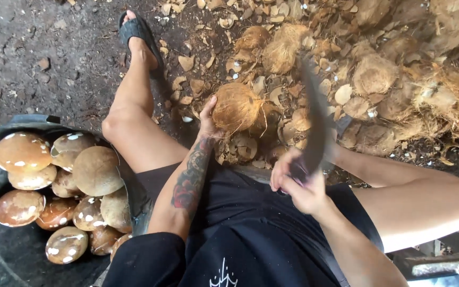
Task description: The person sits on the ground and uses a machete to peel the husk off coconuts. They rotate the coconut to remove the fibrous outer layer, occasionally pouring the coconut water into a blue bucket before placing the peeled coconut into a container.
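Observation:
My left hand [208, 118] grips a brown, fibrous coconut [236, 107] from its left side, holding it on the ground between my knees. My right hand [298, 183] is closed around the handle of a long dark blade [313, 114]. The blade is blurred and points up and away, just right of the coconut. Both forearms reach forward over my black shorts.
A dark tub [6, 250] at my left holds several peeled, smooth brown coconuts [95, 170]. Husk pieces and shell chips [394, 79] cover the ground ahead and to the right. My left foot in a sandal [136, 32] rests on dark dirt.

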